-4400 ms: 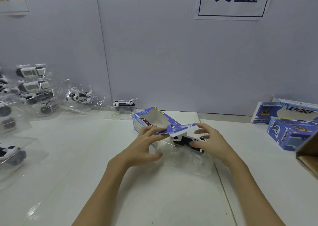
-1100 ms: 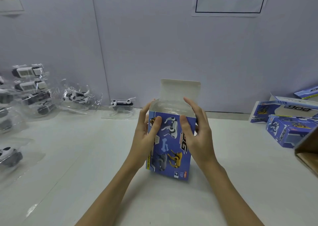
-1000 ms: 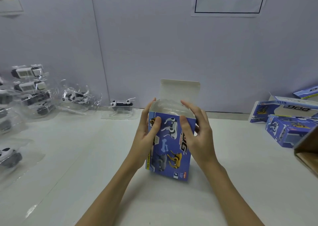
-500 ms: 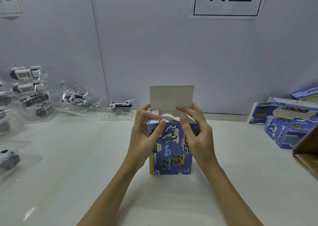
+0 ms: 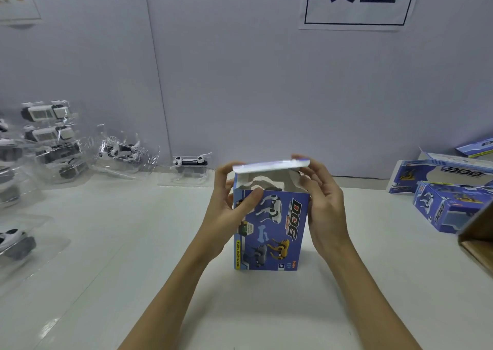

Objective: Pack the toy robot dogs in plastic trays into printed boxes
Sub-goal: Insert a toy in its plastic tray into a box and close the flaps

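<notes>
A blue printed box (image 5: 272, 232) stands upright on the white table (image 5: 133, 243), marked "DOG" with pictures of robot dogs. Its top flap (image 5: 270, 166) lies almost level over the opening. Under the flap I can see the clear tray with the toy inside (image 5: 262, 183). My left hand (image 5: 226, 205) grips the box's left top corner, thumb on the front face and fingers at the flap. My right hand (image 5: 320, 197) holds the right side, fingers curled up to the flap's right edge.
Several toy robot dogs in clear plastic trays (image 5: 50, 141) lie at the left, one more (image 5: 190, 163) by the back wall. Packed and flat printed boxes (image 5: 448, 205) sit at the right. A brown carton's corner (image 5: 477, 240) juts in at the right edge.
The box was stood upright with the tray inside. In the last half second the top flap came down from upright to nearly level, both hands following it.
</notes>
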